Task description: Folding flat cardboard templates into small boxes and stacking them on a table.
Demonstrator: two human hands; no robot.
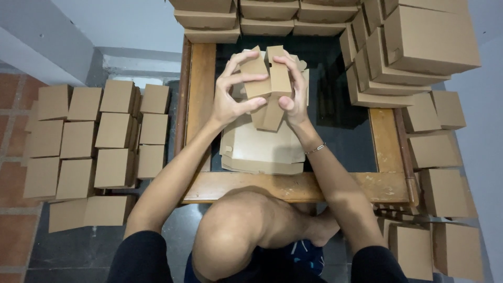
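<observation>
Hands, left and right, grip a half-folded matte cardboard box.

One view only, from the person's head, looking almost straight down. It sits close above the left hand and right hand, which meet near the upper centre. The surface fills the middle, its far edge toward the top. A raised knee is nearest the lens, at the bottom. Floor shows down both sides.
</observation>
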